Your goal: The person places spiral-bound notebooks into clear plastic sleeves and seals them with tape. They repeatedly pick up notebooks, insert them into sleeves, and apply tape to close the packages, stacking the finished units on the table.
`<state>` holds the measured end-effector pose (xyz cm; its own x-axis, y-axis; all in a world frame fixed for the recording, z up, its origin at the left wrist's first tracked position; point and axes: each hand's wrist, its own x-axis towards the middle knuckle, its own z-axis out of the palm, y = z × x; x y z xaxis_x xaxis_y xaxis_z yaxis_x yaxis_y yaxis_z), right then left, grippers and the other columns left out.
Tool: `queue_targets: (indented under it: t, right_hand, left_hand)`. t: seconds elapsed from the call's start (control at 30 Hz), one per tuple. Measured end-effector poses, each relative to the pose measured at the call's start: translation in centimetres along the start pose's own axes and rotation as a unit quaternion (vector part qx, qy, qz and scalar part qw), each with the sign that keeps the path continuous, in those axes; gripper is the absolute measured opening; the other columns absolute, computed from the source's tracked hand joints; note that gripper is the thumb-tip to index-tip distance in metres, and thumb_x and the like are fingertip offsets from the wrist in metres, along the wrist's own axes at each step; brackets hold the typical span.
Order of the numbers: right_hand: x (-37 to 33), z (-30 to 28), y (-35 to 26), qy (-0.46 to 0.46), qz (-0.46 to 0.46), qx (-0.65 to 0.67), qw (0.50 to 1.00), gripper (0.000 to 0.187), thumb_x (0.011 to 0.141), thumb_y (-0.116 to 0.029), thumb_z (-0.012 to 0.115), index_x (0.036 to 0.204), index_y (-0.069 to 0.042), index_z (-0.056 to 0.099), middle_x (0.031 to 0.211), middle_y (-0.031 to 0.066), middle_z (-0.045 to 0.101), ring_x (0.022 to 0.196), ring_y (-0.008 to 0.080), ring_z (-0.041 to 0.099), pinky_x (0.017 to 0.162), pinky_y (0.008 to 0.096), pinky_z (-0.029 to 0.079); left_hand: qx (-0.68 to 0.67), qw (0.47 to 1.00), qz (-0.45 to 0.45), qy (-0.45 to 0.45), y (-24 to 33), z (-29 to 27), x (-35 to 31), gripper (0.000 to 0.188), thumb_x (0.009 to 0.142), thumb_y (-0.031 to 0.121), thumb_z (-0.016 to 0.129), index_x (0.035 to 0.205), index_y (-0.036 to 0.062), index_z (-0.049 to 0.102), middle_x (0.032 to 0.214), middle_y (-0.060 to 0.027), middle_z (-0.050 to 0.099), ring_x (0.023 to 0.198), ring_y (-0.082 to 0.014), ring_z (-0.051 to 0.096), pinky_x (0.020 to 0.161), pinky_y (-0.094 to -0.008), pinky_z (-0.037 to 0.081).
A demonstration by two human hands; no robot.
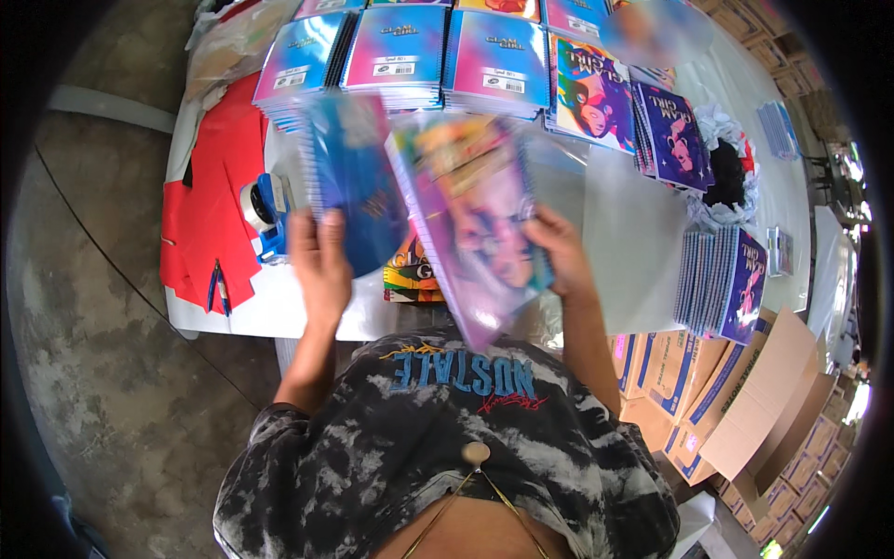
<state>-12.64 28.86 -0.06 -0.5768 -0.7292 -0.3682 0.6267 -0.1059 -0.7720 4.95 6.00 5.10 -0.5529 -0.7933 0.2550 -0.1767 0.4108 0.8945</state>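
left hand point(321, 265) grips a blue spiral notebook point(354, 182); right hand point(559, 247) grips a purple notebook point(475, 224) over the white table point(279, 307)

Open white tabletop point(568, 177) just beyond the raised notebooks point(447, 205); walled behind by notebook stacks point(438, 56), left by tape dispenser point(265, 210), right by plastic sleeves point(633, 242).
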Motion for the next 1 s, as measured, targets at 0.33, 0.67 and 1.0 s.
queue_targets:
  t: [0.33, 0.67, 1.0]
  right_hand:
    - [-3.3, 4.1, -7.9, 0.175, -0.295, -0.272, 0.899, 0.018, 0.087, -0.009, 0.057, 0.103, 0.000, 0.058, 0.088, 0.0009, 0.059, 0.078, 0.0068, 0.052, 0.072, 0.0225, 0.043]
    - [2.3, -2.8, 5.2, 0.203, -0.043, -0.444, 0.872, 0.032, 0.076, -0.020, 0.069, 0.098, -0.002, 0.055, 0.090, 0.0143, 0.058, 0.084, 0.0252, 0.055, 0.079, 0.0343, 0.043]
    - [18.8, -21.1, -21.7, 0.472, -0.299, -0.544, 0.626, 0.038, 0.082, -0.035, 0.059, 0.103, -0.003, 0.063, 0.106, 0.0174, 0.062, 0.102, 0.0339, 0.056, 0.085, 0.0428, 0.043]
  left_hand:
    - [0.156, 0.966, -0.186, -0.094, -4.4, 3.3, -3.9, 0.032, 0.077, 0.031, 0.073, 0.077, 0.0018, 0.060, 0.064, -0.0050, 0.054, 0.055, -0.0145, 0.050, 0.054, -0.0302, 0.044]
    - [0.161, 0.978, 0.034, -0.131, -3.4, 6.8, -1.2, 0.045, 0.086, 0.025, 0.057, 0.124, 0.0036, 0.045, 0.124, -0.0170, 0.044, 0.112, -0.0303, 0.043, 0.092, -0.0403, 0.035]
    - [0.314, 0.906, 0.095, -0.266, -3.7, 11.9, -3.9, 0.065, 0.078, 0.044, 0.060, 0.133, 0.0127, 0.043, 0.141, -0.0186, 0.030, 0.131, -0.0380, 0.025, 0.106, -0.0512, 0.015]
